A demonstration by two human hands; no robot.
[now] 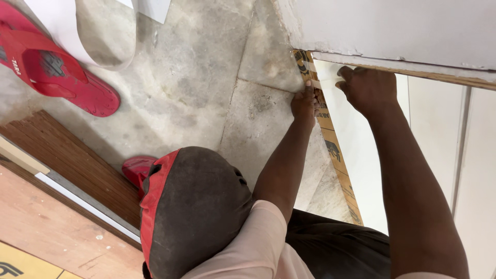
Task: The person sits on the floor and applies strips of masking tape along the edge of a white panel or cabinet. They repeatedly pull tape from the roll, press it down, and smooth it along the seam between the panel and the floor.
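Left hand (304, 105): fingers pinched shut on the tan strip (330, 142), right at its top end
Right hand (368, 89): fingers curled closed against the white panel (369, 170), just beside the strip
Floor (206, 77): grey stone left of both hands
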